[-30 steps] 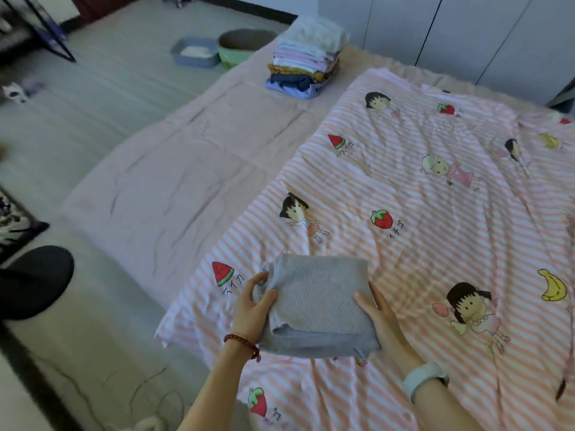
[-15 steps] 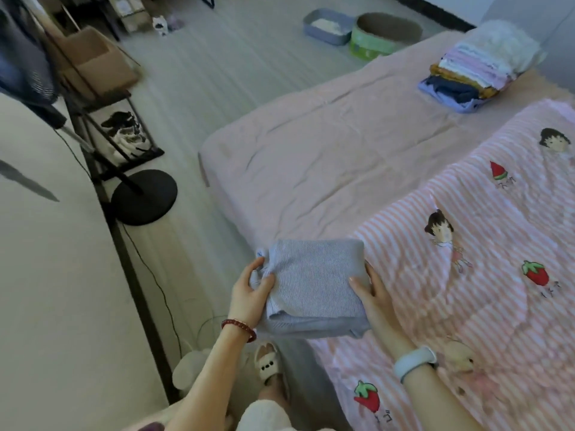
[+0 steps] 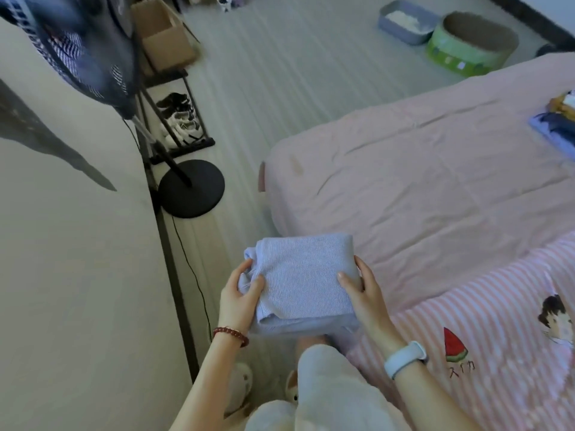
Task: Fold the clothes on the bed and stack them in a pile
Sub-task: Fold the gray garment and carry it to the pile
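Both hands, left hand and right hand, grip one folded grey garment beside the bed's corner; the pile waits at its far edge.

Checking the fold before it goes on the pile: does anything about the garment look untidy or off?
Mostly neat. The folded gray garment, held between the left hand and right hand, has one corner bunched out on its left side instead of lying flat. Nothing else stands out.
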